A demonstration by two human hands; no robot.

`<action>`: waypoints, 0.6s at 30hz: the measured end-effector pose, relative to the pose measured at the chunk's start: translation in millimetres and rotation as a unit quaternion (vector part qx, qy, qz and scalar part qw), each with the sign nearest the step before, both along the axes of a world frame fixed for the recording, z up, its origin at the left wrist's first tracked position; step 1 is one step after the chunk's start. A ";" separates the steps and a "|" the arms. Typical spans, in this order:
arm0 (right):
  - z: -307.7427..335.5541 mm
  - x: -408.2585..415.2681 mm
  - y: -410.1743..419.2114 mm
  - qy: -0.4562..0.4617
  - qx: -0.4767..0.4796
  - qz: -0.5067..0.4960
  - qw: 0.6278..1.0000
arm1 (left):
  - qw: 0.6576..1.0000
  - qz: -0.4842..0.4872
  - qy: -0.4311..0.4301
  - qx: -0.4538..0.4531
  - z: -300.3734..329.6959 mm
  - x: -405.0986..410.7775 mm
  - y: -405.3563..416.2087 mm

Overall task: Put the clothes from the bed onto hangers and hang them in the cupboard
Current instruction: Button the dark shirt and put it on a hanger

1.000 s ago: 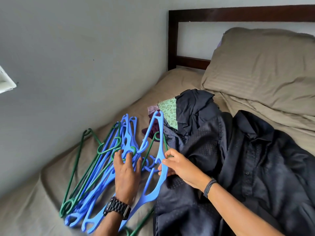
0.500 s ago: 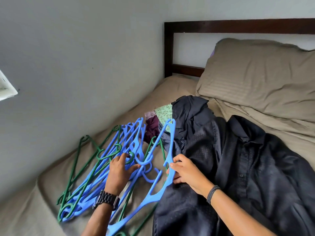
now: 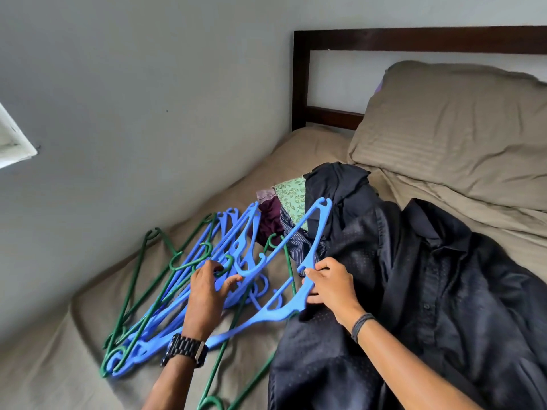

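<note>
A tangle of blue and green plastic hangers [image 3: 165,294] lies on the tan bed sheet [image 3: 59,368] by the wall. My right hand [image 3: 328,288] grips one blue hanger [image 3: 313,232] at its middle, lifted clear of the heap and tilted toward the clothes. My left hand [image 3: 207,294], with a dark watch on the wrist, rests on the heap with its fingers curled around hanger hooks. A dark navy shirt [image 3: 429,306] is spread over the bed to the right. Behind it lies a small pile of clothes [image 3: 288,202], green-patterned, maroon and striped.
A tan pillow [image 3: 453,125] leans against the dark wooden headboard [image 3: 414,39] at the back right. A grey wall [image 3: 133,99] runs close along the bed's left side. A white ledge [image 3: 11,143] juts in at the far left.
My right hand has drawn the blue hanger out of the heap and to the right, over the dark shirt. My left hand stayed on the heap, holding it down.
</note>
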State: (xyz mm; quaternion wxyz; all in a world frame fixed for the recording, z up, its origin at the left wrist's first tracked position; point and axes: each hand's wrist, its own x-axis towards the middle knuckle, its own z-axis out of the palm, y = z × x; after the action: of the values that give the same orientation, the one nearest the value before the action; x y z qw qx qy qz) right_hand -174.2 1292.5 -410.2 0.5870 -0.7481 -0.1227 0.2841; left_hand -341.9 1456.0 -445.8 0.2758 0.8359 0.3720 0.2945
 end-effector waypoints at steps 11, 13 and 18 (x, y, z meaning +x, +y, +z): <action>13.4 -1.7 -14.7 0.060 0.033 0.112 0.991 | 0.962 0.047 0.266 -0.049 -0.7 19.4 11.1; 19.1 -4.0 -16.8 0.048 0.043 0.139 0.988 | 0.960 0.093 0.263 -0.010 17.0 25.2 1.2; 27.0 -8.7 -9.7 0.025 0.081 0.140 0.987 | 0.993 -0.050 0.062 -0.087 50.5 34.1 -16.1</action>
State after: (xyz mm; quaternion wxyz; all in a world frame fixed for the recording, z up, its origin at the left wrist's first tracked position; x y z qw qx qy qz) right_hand -182.9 1282.8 -383.3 0.6029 -0.6664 -0.2342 0.3709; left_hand -307.8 1439.9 -395.2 0.3386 0.8427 0.3706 0.1946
